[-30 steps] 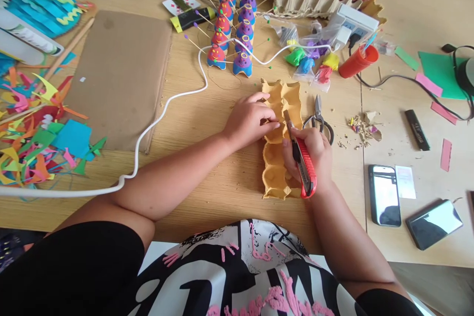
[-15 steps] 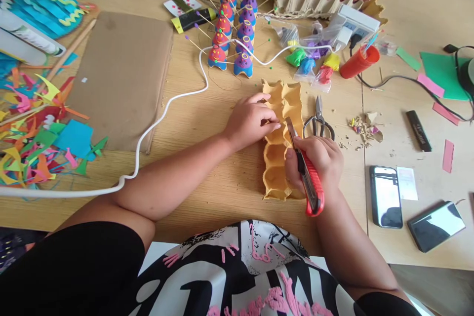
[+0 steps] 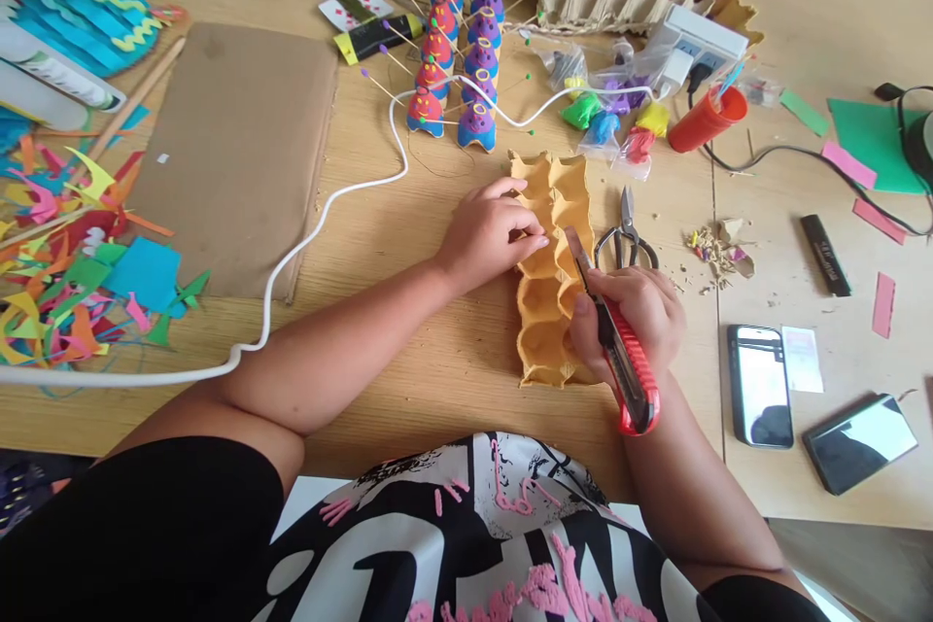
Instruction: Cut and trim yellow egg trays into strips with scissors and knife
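Note:
A yellow egg carton piece [image 3: 543, 306] with two rows of cups lies on the wooden table in front of me. My left hand [image 3: 490, 231] grips its left edge, thumb and fingers bent over the cups. In my right hand [image 3: 638, 321] is a red utility knife [image 3: 633, 374], its blade extended and pointing up and left over the carton's right row. Whether the blade touches the cardboard I cannot tell. Scissors [image 3: 627, 233] with black handles lie just beyond my right hand.
Painted carton figures [image 3: 477, 124] with pins stand at the back, a white cable [image 3: 335, 199] running past them. Brown cardboard [image 3: 233, 155] and paper scraps [image 3: 80, 292] lie left. To the right are a red cup [image 3: 707, 121], shavings [image 3: 721, 253] and a phone [image 3: 762, 389].
My right hand and the knife have moved slightly right, and the knife is tilted more. The carton has shifted a little up and left, with my left hand still on it.

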Tool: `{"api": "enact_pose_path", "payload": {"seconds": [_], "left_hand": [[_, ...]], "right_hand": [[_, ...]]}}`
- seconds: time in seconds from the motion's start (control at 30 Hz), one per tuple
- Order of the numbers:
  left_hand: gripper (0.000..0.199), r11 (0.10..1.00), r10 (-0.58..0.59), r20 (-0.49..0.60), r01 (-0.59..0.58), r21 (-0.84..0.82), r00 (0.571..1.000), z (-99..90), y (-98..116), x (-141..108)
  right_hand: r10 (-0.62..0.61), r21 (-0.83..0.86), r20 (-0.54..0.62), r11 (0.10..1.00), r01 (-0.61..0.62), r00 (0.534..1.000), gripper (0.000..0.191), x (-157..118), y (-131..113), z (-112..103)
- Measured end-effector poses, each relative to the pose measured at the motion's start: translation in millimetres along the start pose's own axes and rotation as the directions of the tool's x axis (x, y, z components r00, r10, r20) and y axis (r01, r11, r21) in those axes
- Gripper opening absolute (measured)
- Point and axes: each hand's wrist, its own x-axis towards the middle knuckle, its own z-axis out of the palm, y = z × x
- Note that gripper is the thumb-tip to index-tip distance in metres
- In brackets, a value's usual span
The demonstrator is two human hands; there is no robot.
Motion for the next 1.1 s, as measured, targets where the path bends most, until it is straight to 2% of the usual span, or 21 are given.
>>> {"api": "enact_pose_path", "payload": {"seconds": [0.17,0.4,0.67,0.83,1.1], "left_hand": [[0.011,1.000,-0.007,0.017,0.007,-0.001,1.000,0.3,-1.0,1.0],[0.008,1.000,-0.015,0.018,0.015,-0.010,1.000,-0.2,-0.7,1.5],[0.007,1.000,-0.011,0.014,0.011,-0.015,1.000,-0.2,-1.3,1.1],[0.008,1.000,0.008,0.015,-0.008,-0.023,1.000,-0.5,-2.3,1.3],[0.008,1.000,0.003,0.021,-0.003,-0.010,1.000,0.5,-3.3,2.5]], "right_hand": [[0.019,0.010,0.063,1.000,-0.019,0.998,0.015,-1.3,4.7,4.8],[-0.006,-0.023,0.016,1.000,0.006,1.000,0.019,-2.0,4.0,6.5],[0.007,-0.032,0.033,0.999,-0.006,0.999,0.018,-3.0,2.5,5.4],[0.001,-0.021,0.005,1.000,-0.001,1.000,0.019,-3.0,2.3,6.9],[0.005,-0.029,0.074,1.000,-0.003,0.997,0.021,1.6,0.7,7.8]]}}
